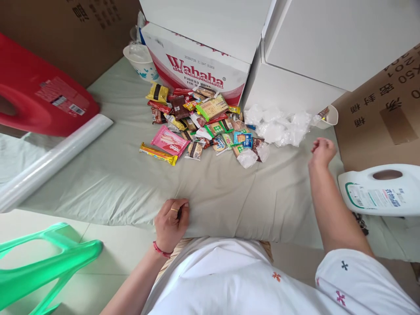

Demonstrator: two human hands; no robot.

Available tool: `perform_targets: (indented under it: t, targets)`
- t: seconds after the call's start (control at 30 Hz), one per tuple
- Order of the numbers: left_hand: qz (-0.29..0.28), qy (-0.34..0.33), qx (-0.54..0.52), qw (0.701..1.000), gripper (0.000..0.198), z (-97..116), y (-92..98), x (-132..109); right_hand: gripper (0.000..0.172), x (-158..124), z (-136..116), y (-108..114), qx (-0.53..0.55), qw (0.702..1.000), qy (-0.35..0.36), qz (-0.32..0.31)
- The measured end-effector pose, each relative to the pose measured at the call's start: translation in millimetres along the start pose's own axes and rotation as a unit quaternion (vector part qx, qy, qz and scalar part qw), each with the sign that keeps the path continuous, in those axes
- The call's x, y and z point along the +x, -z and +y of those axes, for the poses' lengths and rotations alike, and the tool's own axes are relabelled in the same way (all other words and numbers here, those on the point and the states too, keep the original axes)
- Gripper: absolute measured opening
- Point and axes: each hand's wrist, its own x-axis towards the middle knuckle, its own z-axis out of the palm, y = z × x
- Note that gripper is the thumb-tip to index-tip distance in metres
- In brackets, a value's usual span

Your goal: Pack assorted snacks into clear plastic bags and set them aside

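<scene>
My left hand (172, 222) rests loosely curled at the front edge of the grey-green cloth, and nothing shows in it. Off to the right, my right hand (323, 151) is closed just above the cloth; whatever its fingers may hold is hidden. Just beyond it stands a small paper cup (332, 117) with a wrapper sticking out. Crumpled clear plastic bags (282, 127) lie left of that hand. A heap of wrapped snacks (210, 122) spreads over the middle, including a pink wafer packet (170, 140) and a yellow snack stick (158, 153).
Behind the snacks stands a Wahaha water carton (200, 65). Another paper cup (141, 61) holds clear plastic. A red jug (46, 87) and a plastic film roll (59, 159) lie left, a white detergent bottle (380, 190) right. A green stool (49, 262) is on the floor.
</scene>
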Motion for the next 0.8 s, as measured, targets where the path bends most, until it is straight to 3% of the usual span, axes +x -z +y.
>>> perform_targets:
  t: [0.07,0.13,0.2,0.27,0.3,0.4,0.47,0.57,0.7,0.77,0.8]
  targets:
    - [-0.007,0.028,-0.035,0.999,0.011,6.0,3.2,2.3,0.018,-51.4,9.9,-8.0,-0.002,0.995,0.063,-0.073]
    - [-0.014,0.037,-0.066,0.997,0.012,14.1,4.2,7.5,0.023,-100.2,16.1,-16.5,-0.048,0.932,0.242,-0.267]
    - [-0.036,0.023,-0.103,0.994,0.012,24.0,1.2,15.9,0.034,-135.1,16.9,-26.8,-0.100,0.853,0.358,-0.367]
    - [-0.065,0.010,-0.149,0.987,0.012,34.8,-6.7,26.6,0.029,-153.7,14.0,-37.7,-0.137,0.822,0.403,-0.379]
    - [-0.079,0.014,-0.173,0.982,0.011,40.4,-12.5,32.3,0.025,-159.0,11.8,-42.5,-0.139,0.829,0.401,-0.364]
    - [-0.121,0.092,-0.262,0.953,0.016,56.3,-35.4,48.5,0.022,-177.1,4.2,-51.0,-0.061,0.899,0.301,-0.312]
    - [-0.164,0.167,-0.344,0.909,0.035,65.4,-52.4,57.2,0.022,-199.9,-1.4,-50.7,0.012,0.920,0.197,-0.339]
    - [-0.187,0.215,-0.443,0.850,0.061,73.8,-71.7,65.6,0.028,-241.7,-10.6,-43.2,0.102,0.892,0.045,-0.439]
    - [-0.177,0.254,-0.505,0.806,0.057,74.0,-75.0,68.2,0.035,-269.6,-18.2,-31.7,0.227,0.831,-0.157,-0.483]
    - [-0.187,0.247,-0.515,0.799,0.060,73.2,-70.1,66.6,0.037,-270.4,-17.2,-28.1,0.271,0.805,-0.228,-0.476]
    - [-0.186,0.226,-0.507,0.811,0.065,73.5,-67.6,65.3,0.039,-270.0,-15.8,-26.8,0.284,0.794,-0.254,-0.473]
